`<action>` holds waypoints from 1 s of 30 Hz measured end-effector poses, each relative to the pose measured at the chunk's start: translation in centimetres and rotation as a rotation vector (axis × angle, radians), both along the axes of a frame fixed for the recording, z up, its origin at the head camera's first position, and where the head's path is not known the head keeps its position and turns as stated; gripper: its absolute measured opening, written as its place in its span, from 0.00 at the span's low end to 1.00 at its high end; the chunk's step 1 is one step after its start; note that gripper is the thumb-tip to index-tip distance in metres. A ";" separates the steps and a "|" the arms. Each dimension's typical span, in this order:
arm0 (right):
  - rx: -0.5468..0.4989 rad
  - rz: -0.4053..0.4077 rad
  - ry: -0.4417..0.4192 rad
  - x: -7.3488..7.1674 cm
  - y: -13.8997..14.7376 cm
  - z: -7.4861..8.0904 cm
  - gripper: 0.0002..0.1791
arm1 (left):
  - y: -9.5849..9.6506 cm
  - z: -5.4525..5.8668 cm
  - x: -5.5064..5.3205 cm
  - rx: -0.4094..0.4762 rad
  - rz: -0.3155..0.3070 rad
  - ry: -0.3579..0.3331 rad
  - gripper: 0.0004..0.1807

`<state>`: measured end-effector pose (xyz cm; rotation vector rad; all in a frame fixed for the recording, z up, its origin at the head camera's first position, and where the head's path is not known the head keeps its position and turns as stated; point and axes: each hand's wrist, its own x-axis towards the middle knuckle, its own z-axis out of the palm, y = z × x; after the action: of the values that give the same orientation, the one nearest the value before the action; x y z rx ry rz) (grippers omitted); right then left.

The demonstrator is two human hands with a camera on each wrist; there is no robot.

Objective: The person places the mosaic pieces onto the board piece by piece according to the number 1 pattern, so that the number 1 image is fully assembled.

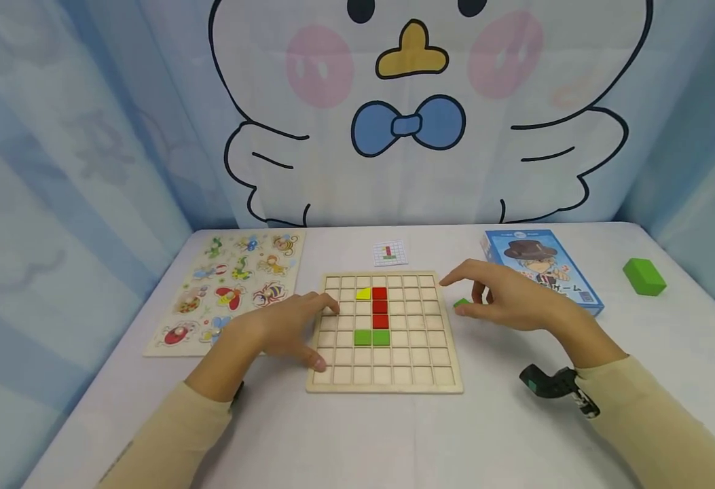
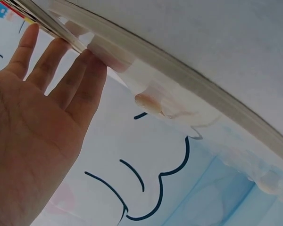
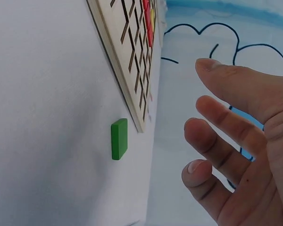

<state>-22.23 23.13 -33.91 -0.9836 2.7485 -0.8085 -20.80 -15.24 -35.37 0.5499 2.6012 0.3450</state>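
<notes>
A wooden grid board (image 1: 418, 375) lies on the table between the hands. It bears a yellow piece with a curved edge (image 1: 364, 294), three red tiles (image 1: 379, 307) in a column and two green tiles (image 1: 363, 337) side by side. My left hand (image 1: 284, 329) rests at the board's left edge, thumb and fingers spread. Off the board's right edge, a loose green tile (image 3: 119, 139) lies on the tabletop, partly covered by fingers in the head view. Over it hovers my right hand (image 1: 506, 295), thumb and fingers apart, holding nothing.
Behind the board lies a small card printed with a coloured grid (image 1: 390, 253). A blue game box (image 1: 543, 261) is beyond the right hand, with a green block (image 1: 644, 276) farther right. An insect picture board (image 1: 235, 285) lies at left.
</notes>
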 end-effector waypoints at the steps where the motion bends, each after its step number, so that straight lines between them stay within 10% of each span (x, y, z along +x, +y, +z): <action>1: 0.003 -0.010 -0.007 0.0 0.2 0.0 0.24 | 0.1 -0.1 0.0 0.000 0.002 -0.004 0.49; 18: 0.165 -0.113 -0.184 -0.7 1.9 -1.8 0.28 | 0.1 -0.1 -0.1 0.002 -0.013 -0.003 0.49; 30: 0.151 -0.096 -0.156 -0.2 1.7 -2.3 0.21 | 0.0 0.0 -0.1 -0.005 -0.005 0.004 0.49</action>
<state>-22.45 24.88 -36.19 -0.7327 2.6921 -0.6490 -20.88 -15.28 -35.36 0.5558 2.6030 0.3357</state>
